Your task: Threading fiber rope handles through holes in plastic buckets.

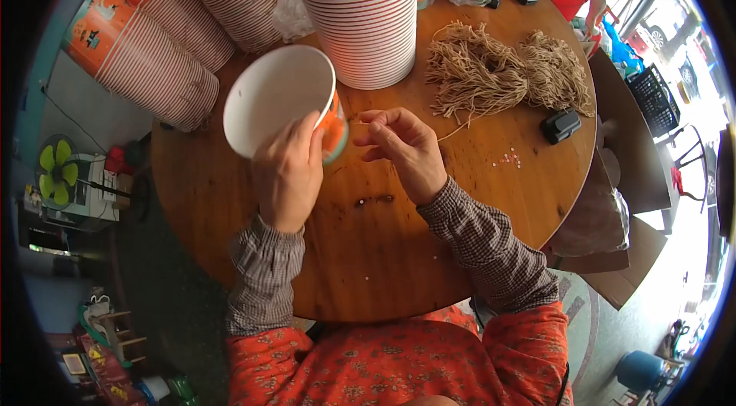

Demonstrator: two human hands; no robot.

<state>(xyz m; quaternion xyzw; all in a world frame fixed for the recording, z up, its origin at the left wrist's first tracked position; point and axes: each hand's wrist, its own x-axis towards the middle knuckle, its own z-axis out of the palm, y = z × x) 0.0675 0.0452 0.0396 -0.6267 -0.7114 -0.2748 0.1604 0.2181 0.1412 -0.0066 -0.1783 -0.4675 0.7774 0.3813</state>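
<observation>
White inside and orange outside, a paper bucket (282,103) is held tilted over the left-centre part of a round wooden counter (345,260), seen from above. Its open mouth faces up and toward the left, so most of the pale interior shows; its base points down to the right, where a strip of printed outer wall with a greenish lower edge is visible. The bucket's long axis therefore slants from mouth at upper left to base at lower right. Whether the base touches the counter cannot be told. The person's left hand (287,172) has its grip clamped on the bucket's near right rim. Just to the right, the right hand (410,149) has its grip together, thumb and forefinger pinched on a tan cord (458,131), which also trails from behind that hand toward a loose bundle of cords (506,76) at the right. Directly beyond the bucket stands a tall stack of nested buckets (360,30), upright; at the upper left, more nested stacks (165,61) slant, their orange ends toward the top left. A small black object (561,127) sits below the bundle, with tiny pale bits (506,160) scattered beside it.
</observation>
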